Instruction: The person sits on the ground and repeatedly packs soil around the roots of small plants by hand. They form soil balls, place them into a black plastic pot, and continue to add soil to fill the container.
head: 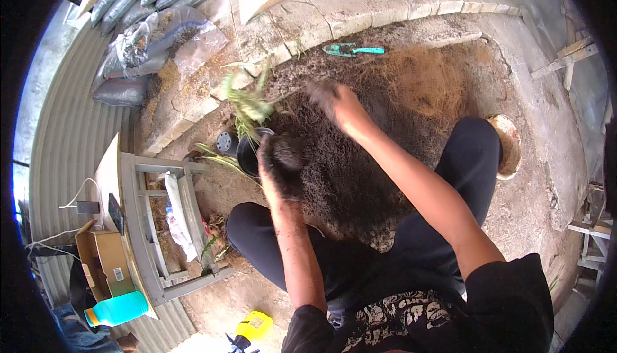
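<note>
My left hand point(277, 172), coated in dark soil, is closed around a rounded clump of soil point(288, 153). Close beside it is a black plastic plant pot point(248, 154). Blurred green-and-pale leaves point(248, 102) rise above the pot and hand; whether their base joins the clump is hidden. Farther out, my right hand point(332, 100) hovers over the heap of dark soil point(347, 170), its fingers soil-covered and blurred by motion. A thin pale line, perhaps a stem or leaf, runs between the leaves and that hand; I cannot tell whether it is held.
A turquoise hand trowel point(354, 50) lies beyond the soil, near brown fibre point(426, 83). An upturned dark pot point(226, 143) and cut leaves point(221, 158) are at left. A wooden stand point(127, 174), a yellow bottle point(254, 325) and a round basin point(510, 148) flank my legs.
</note>
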Action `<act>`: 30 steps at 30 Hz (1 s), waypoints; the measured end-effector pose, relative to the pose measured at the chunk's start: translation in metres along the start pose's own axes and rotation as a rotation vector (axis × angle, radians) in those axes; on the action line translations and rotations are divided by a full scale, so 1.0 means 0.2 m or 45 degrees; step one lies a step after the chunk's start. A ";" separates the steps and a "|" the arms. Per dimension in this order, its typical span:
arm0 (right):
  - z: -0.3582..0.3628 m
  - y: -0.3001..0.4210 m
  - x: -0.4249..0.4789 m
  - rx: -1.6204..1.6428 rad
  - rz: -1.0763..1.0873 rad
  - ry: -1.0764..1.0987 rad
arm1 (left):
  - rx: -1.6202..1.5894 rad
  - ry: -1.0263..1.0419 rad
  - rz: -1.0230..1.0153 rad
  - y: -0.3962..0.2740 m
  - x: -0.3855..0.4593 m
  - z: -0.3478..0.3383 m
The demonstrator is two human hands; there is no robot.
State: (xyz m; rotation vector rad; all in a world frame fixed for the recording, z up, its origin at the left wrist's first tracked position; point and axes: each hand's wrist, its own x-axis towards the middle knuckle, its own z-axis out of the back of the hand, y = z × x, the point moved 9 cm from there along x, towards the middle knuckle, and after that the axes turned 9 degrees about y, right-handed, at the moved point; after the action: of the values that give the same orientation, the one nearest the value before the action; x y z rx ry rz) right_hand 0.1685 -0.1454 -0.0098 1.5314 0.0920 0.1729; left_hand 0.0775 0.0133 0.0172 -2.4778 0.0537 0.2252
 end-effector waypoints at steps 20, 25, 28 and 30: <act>-0.89 -1.39 -1.22 -1.017 0.340 1.629 | 0.207 -0.095 -0.233 -0.27 -0.14 0.25; -0.70 -1.57 -0.95 -1.074 -0.190 1.634 | 0.260 -0.324 -0.242 -0.28 -0.13 0.35; -0.56 -1.63 -0.85 -1.198 -0.357 1.145 | 0.220 -0.356 -0.272 -0.29 -0.15 0.29; -0.56 -1.62 -0.87 -1.194 -0.446 0.812 | 0.202 -0.433 -0.331 -0.33 -0.19 0.28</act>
State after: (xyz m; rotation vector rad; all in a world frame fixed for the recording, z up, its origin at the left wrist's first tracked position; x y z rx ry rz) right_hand -0.0050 -0.0738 -0.3451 0.4692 0.6817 0.3572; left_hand 0.0371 0.0987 0.0190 -2.2290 -0.3768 0.5048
